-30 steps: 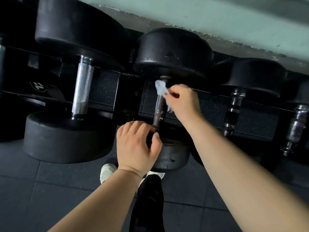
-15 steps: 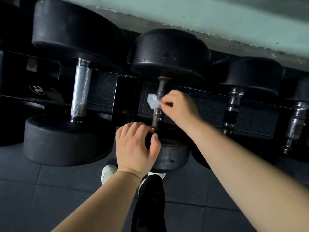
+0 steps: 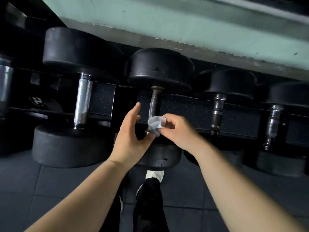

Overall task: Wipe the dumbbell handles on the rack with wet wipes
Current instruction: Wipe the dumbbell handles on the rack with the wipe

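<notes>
Dumbbells [image 3: 80, 51]: five in a row on the rack [image 3: 192, 106], with the leftmost cut off by the frame edge.
Handles: five show. One is a sliver at the left edge [image 3: 5, 84], one is a bright chrome handle [image 3: 82, 101], one is a dark handle [image 3: 155, 101] in the middle, and two are ringed handles [image 3: 218, 113] on the right.
Wet wipe [image 3: 155, 124]: one, pale and crumpled, against the lower end of the dark handle, just above the near weight head [image 3: 160, 156].
Right hand [image 3: 177, 129]: fingers curled, pinching the wet wipe at the handle.
Left hand [image 3: 129, 138]: spread with straight fingers, holding nothing, just left of the dark handle. Whether it touches the dumbbell cannot be told.
Shoes: one white shoe [image 3: 154, 175] shows below the hands, under a dark trouser leg [image 3: 148, 206].
Floor [image 3: 50, 190]: dark tiles.
Wall [image 3: 184, 19]: pale green, behind the rack.
</notes>
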A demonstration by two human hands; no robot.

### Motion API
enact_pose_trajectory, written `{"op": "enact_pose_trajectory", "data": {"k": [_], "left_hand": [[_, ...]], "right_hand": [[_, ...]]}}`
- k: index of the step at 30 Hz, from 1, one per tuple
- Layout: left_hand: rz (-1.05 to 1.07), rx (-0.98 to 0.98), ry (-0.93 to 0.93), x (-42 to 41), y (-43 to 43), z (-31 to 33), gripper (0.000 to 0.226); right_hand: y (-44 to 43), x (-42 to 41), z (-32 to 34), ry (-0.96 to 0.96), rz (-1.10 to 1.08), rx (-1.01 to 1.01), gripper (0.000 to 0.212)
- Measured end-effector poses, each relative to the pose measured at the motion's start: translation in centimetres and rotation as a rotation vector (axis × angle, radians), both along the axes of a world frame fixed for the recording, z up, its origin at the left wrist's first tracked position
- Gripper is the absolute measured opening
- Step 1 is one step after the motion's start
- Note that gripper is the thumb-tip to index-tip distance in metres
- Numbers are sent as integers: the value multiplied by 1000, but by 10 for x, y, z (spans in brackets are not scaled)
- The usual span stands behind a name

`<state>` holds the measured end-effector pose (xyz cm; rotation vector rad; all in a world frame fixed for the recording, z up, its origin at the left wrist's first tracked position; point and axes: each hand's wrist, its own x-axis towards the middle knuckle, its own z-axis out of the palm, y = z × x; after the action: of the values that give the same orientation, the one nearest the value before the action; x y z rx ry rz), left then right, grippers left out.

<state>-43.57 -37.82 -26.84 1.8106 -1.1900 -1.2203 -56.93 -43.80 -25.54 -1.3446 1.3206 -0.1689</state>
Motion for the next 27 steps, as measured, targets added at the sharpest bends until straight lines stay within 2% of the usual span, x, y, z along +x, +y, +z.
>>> {"op": "enact_pose_trajectory", "data": {"k": [1, 3, 5, 6, 8, 9, 11, 12, 14, 17, 21, 22, 24, 27], "left_hand": [[-61, -20, -9, 4, -5, 5, 75], [-121, -54, -90, 12, -11, 12, 50], [-85, -32, -142, 18, -14, 17, 17], [-46, -17, -134, 21, -15, 18, 10], [61, -18, -139, 29, -16, 15, 27], [128, -9, -167, 33, -18, 13, 28], [221, 26, -240, 40, -23, 11, 17], [238, 51, -255, 42, -26, 10, 11], [230, 108, -260, 44, -35, -2, 7], [185, 176, -242, 38, -53, -24, 22], [86, 230, -292, 30, -78, -44, 24], [107, 258, -258, 30, -83, -48, 21], [210, 333, 20, 32, -91, -57, 10], [271, 455, 421, 30, -95, -59, 17]], "right_hand": [[3, 4, 4, -27, -26, 8, 18], [9, 12, 10, -79, -75, 26, 6], [13, 18, 10, -135, -106, 44, 12], [14, 19, 10, -135, -129, 41, 14], [19, 17, 2, -40, -246, -70, 14], [23, 14, -6, 66, -339, -169, 16], [36, 18, -20, 286, -545, -265, 25], [43, 23, -24, 343, -634, -267, 36], [51, 30, -32, 349, -765, -326, 61], [50, 30, -36, 338, -812, -366, 62], [52, 28, -46, 353, -803, -391, 69], [52, 29, -47, 359, -803, -399, 69], [52, 28, -47, 370, -795, -391, 69], [51, 28, -47, 397, -767, -385, 68]]}}
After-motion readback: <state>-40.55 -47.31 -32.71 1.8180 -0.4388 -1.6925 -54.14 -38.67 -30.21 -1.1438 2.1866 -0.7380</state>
